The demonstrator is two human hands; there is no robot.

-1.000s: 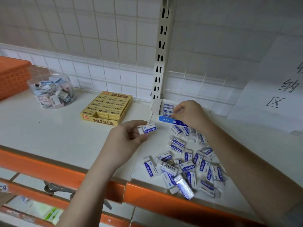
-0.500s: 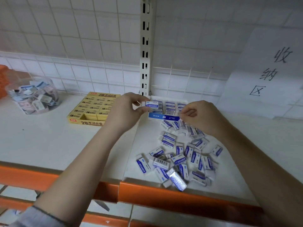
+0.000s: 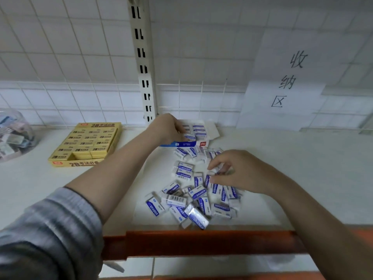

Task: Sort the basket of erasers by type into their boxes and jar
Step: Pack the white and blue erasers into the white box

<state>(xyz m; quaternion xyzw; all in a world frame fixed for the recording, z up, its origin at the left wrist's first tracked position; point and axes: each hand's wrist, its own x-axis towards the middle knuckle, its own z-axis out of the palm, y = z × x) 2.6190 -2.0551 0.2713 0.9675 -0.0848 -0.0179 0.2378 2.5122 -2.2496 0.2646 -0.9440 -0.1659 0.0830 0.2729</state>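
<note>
The loose erasers [image 3: 182,171] wear white-and-blue sleeves. The box of 2B erasers [image 3: 86,144] is yellow. The shelf edge [image 3: 201,243] is orange.

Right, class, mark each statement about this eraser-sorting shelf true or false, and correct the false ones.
1. The left hand reaches into the blue and white box. True.
2. The loose pile of blue and white erasers lies inside the yellow box. False: it lies on the shelf, right of that box.
3. The right hand is over the pile. True.
4. The jar stands at the far right. False: it is at the left edge.
5. A paper sign hangs on the wall. True.
</note>
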